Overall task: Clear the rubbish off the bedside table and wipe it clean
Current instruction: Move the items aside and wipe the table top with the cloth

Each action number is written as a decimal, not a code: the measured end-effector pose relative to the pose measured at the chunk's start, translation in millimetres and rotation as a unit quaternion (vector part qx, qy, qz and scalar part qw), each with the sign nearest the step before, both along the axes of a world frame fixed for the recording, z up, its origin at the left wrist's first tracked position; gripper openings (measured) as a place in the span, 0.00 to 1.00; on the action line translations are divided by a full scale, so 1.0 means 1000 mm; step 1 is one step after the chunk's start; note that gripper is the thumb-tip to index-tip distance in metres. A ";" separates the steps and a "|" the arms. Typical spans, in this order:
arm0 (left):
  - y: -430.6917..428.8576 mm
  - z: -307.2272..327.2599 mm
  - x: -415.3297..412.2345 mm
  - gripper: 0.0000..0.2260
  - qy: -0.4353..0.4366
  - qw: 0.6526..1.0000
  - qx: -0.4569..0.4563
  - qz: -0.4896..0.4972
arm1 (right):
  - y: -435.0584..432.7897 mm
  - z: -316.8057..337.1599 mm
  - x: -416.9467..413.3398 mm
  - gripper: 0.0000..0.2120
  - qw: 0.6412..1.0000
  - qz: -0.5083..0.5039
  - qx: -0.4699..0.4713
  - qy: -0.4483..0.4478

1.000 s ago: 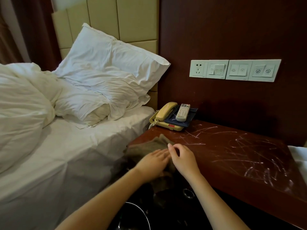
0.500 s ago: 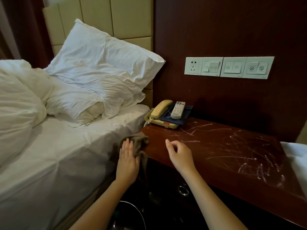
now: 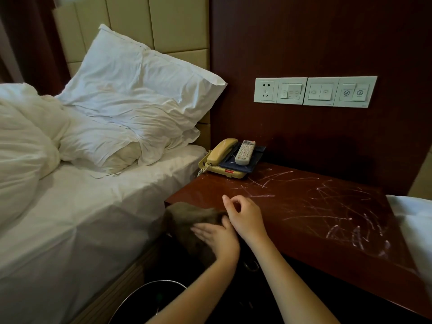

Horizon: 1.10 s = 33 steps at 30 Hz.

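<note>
Cloth (image 3: 187, 217) on table (image 3: 304, 232) corner under flat left hand (image 3: 216, 238), right hand (image 3: 245, 218) just beside, loosely curled, empty

A hotel bedroom: a bed (image 3: 93, 206) with padded headboard (image 3: 163, 24), bedside phone (image 3: 222, 160), remote (image 3: 245, 152) and a wall switch panel (image 3: 315, 92).

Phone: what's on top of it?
The phone carries its handset on the left; a dark blue pad lies across its right side, a remote on that. Whatever is under the pad is hidden.
</note>
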<state>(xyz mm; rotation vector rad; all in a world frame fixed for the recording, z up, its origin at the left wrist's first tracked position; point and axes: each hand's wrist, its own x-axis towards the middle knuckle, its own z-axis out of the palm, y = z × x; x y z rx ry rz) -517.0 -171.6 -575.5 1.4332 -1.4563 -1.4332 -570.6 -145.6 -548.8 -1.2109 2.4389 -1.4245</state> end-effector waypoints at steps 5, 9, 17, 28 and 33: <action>0.013 -0.004 0.000 0.42 0.041 0.997 0.055 -0.018 | 0.005 0.002 -0.001 0.17 0.997 -0.004 -0.061 -0.042; -0.032 0.003 0.008 0.44 0.052 0.993 0.103 0.040 | 0.007 0.003 -0.001 0.15 0.996 -0.005 -0.059 -0.061; -0.134 0.002 0.031 0.40 0.071 0.987 0.088 0.113 | 0.007 0.004 -0.001 0.15 0.995 0.007 -0.057 -0.081; -0.038 -0.013 -0.010 0.43 0.083 0.975 0.204 0.039 | 0.005 0.004 0.001 0.14 0.997 0.007 -0.035 -0.062; -0.005 -0.019 -0.020 0.20 0.155 0.956 0.243 -0.059 | 0.009 0.006 0.000 0.13 0.996 0.007 -0.053 -0.075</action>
